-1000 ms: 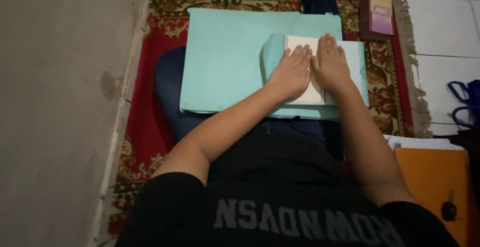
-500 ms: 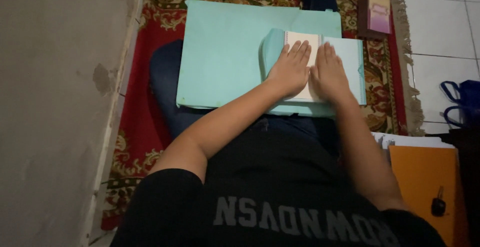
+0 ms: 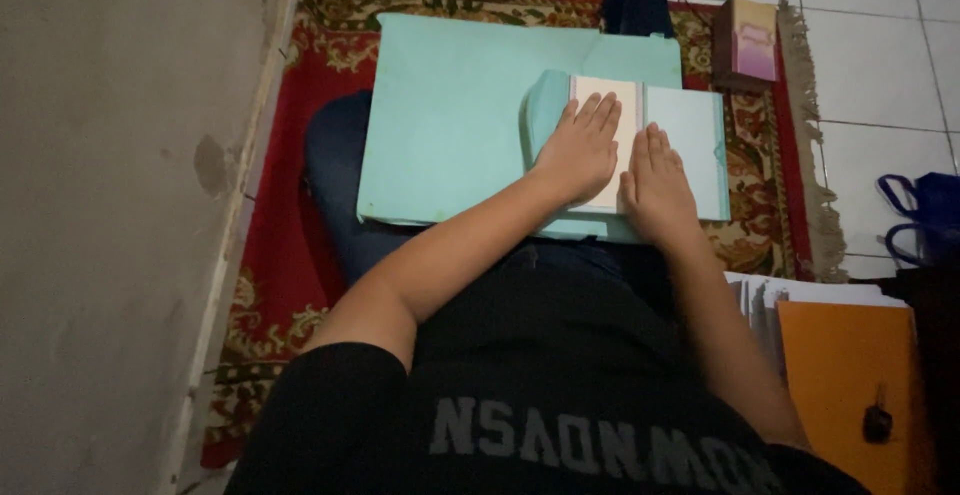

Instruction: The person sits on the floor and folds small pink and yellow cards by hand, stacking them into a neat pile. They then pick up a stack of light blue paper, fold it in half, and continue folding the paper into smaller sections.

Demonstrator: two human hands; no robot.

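Left hand [image 3: 582,150] flat, fingers spread, pressing the open book [image 3: 640,145]. Right hand [image 3: 655,185] flat beside it, fingers together, on the right page. No pinch or grasp. Book lies on a mint-green paper sheet [image 3: 460,125] across the lap, over a red patterned rug [image 3: 290,155].

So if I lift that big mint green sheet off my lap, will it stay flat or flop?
The mint green sheet will probably flop: it looks thin and wide, overhanging the lap. It is likely light. The left hand and right hand press its folded part flat, so it may spring open.
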